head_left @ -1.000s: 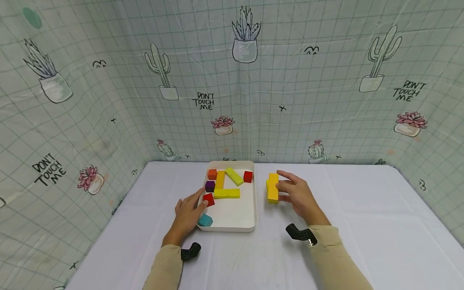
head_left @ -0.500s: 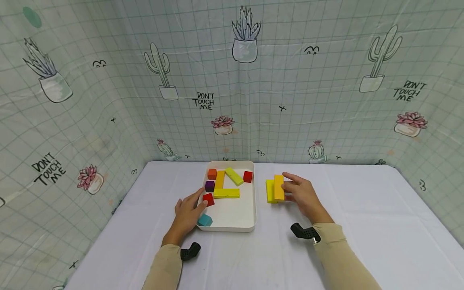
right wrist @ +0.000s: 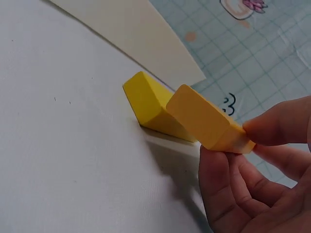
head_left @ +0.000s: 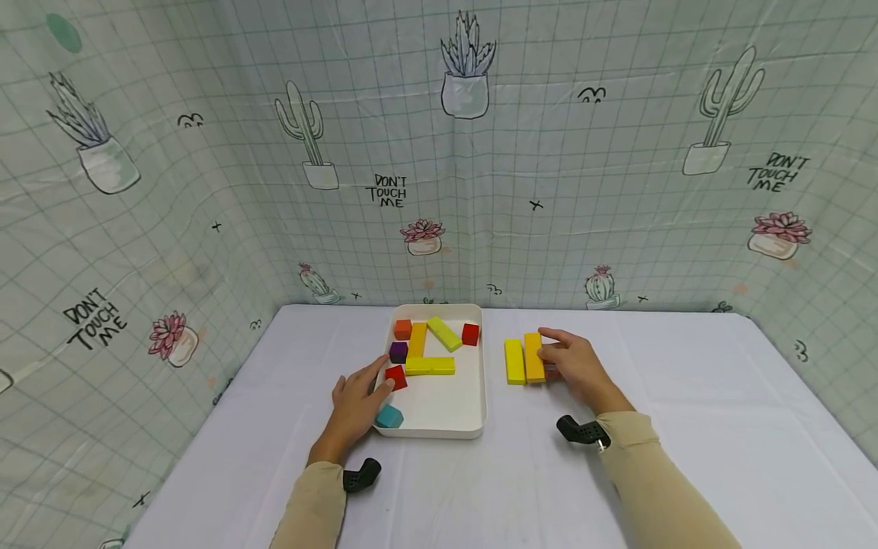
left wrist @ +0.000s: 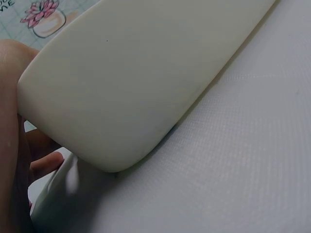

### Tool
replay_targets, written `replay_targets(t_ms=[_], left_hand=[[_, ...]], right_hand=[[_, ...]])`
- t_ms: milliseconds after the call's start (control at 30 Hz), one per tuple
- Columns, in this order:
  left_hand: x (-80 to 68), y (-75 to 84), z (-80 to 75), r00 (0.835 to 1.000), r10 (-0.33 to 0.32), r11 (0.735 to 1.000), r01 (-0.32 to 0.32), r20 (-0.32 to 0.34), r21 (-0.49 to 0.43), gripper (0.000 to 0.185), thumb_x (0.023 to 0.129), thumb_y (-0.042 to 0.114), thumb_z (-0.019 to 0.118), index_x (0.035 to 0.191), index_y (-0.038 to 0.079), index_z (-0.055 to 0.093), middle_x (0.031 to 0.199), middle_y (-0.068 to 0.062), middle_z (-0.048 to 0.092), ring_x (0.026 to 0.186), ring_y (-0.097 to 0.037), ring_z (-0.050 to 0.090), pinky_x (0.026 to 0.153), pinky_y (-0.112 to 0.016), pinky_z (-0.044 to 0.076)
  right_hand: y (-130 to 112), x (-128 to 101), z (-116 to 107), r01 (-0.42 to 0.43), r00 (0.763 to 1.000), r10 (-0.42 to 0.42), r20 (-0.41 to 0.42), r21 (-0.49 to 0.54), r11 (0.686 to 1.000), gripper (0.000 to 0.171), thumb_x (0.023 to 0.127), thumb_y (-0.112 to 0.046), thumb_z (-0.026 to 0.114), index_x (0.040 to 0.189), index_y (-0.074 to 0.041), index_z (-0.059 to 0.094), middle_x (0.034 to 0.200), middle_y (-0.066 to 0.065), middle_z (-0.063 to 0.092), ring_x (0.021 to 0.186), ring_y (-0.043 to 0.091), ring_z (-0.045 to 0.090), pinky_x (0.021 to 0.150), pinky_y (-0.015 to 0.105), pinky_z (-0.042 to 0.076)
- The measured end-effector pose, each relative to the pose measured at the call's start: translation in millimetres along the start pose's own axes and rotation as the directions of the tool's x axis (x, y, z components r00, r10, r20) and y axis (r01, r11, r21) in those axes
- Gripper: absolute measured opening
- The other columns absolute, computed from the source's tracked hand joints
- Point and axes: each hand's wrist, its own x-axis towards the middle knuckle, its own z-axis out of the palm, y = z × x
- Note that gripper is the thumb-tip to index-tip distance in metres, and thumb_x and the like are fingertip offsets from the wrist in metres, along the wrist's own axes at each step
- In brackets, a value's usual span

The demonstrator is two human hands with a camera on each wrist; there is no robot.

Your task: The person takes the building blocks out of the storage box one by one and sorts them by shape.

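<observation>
My right hand (head_left: 576,370) pinches an orange-yellow rectangular block (head_left: 533,358) between thumb and fingers. In the right wrist view this block (right wrist: 201,116) is held off the cloth, its shadow below. Just left of it, a bright yellow block (head_left: 515,362) lies on the table, outside the tray. My left hand (head_left: 355,408) grips the left wall of a white tray (head_left: 473,427), the thumb at the rim near a red cube (head_left: 395,377). The left wrist view shows the tray's outer wall (left wrist: 116,87) with fingers (left wrist: 48,164) curled at its corner.
Inside the tray lie an orange cube (head_left: 402,329), a purple cube (head_left: 398,352), a second red cube (head_left: 470,334), a teal block (head_left: 389,416), an orange-yellow bar (head_left: 416,340), a lime bar (head_left: 444,334) and a yellow bar (head_left: 430,366). A patterned cloth (head_left: 535,244) hangs behind the table.
My right hand has moved to the right with the orange-yellow block, from in front of the bright yellow block to beside it. The left hand and tray have stayed put.
</observation>
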Motion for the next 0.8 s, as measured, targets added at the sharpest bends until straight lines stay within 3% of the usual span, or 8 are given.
replay_targets(t_ms=[333, 800], left_hand=[[0.4, -0.3, 0.4, 1.000, 0.003, 1.000, -0.003, 0.006, 0.005, 0.058, 0.101, 0.038, 0.055, 0.156, 0.023, 0.040, 0.155, -0.012, 0.043, 0.145, -0.040, 0.026, 0.116, -0.064, -0.007], [0.3, 0.0, 0.4, 1.000, 0.006, 1.000, -0.006, -0.001, 0.003, 0.058, 0.101, 0.037, 0.056, 0.155, 0.022, 0.041, 0.155, -0.012, 0.044, 0.144, -0.041, 0.027, 0.115, -0.065, -0.006]], right_hand=[[5, 9, -1, -0.015, 1.000, 0.016, 0.024, -0.043, 0.999, 0.056, 0.099, -0.009, 0.057, 0.153, -0.008, 0.042, 0.125, 0.020, 0.057, 0.092, 0.023, 0.063, 0.078, 0.031, 0.059], [5, 11, -2, -0.002, 0.998, 0.012, 0.062, -0.156, 0.988, 0.055, 0.099, -0.011, 0.056, 0.152, -0.004, 0.042, 0.135, 0.025, 0.054, 0.106, 0.028, 0.063, 0.081, 0.032, 0.059]])
